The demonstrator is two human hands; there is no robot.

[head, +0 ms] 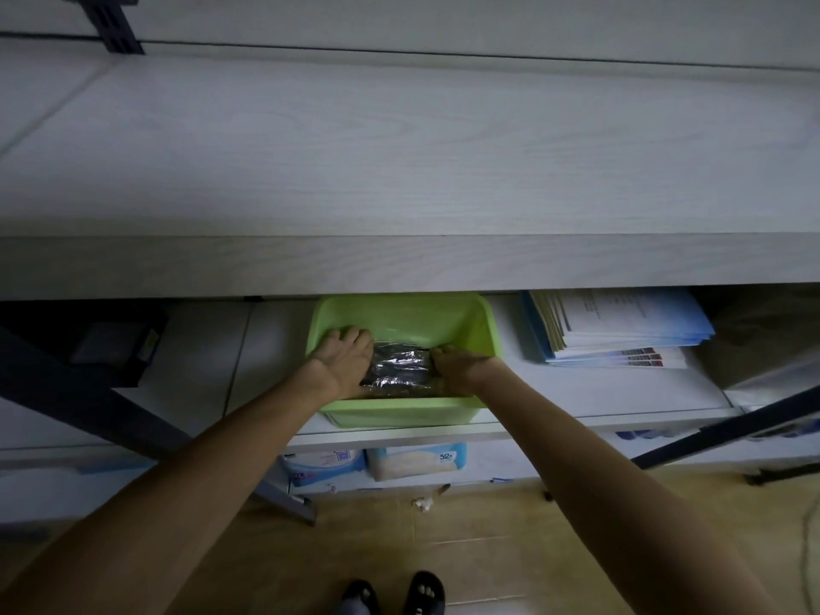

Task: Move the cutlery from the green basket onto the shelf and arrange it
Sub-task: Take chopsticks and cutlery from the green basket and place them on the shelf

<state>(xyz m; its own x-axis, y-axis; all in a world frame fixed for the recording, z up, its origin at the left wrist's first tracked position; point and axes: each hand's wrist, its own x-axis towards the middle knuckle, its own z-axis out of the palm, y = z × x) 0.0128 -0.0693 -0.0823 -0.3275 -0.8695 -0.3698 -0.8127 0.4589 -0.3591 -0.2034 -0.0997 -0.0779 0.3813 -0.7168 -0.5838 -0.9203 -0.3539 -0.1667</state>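
- The green basket (pixel 401 321) sits on the lower shelf (pixel 577 392), under the wide top shelf (pixel 399 170).
- A shiny plastic-wrapped bundle (pixel 401 366), contents too dim to make out, lies in the basket.
- The left hand (pixel 344 359) curls around the bundle's 9 o'clock end, fingers bent over it.
- The right hand (pixel 459 364) clasps the 3 o'clock end.
- A stack of papers (pixel 621 330) lies at the basket's 3 o'clock.
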